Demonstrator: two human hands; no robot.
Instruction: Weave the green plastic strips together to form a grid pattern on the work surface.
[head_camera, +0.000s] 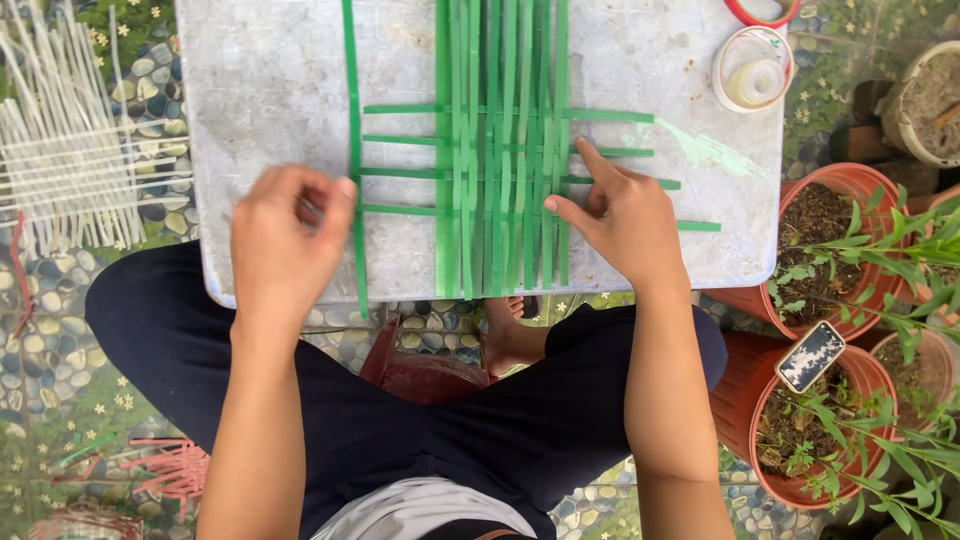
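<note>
From the far left I see a loose white strip lattice (60, 150) lying on the pebble-patterned ground, well apart from my work. My left hand (285, 245) is curled at the left side of the grey board (260, 70), fingers pinched on a single long green strip (354, 160) that runs upright, apart from the rest. In the middle sits the green woven mat (500, 170): a tight band of upright strips crossed by four horizontal ones, lying flat on the board. These strips look thin, light and springy, probably slick, so I judge they would slide out of place easily and kink if bent hard; best taken near an end, pinched flat between thumb and finger. My right hand (620, 215) grasps nothing: it is spread, fingertips pressing the weave's right edge to pin the crossings down. Further right a roll of clear tape (755, 70) rests on the board's corner, and terracotta pots with plants (830, 230) stand beside it, a phone (810, 355) lying on one.
</note>
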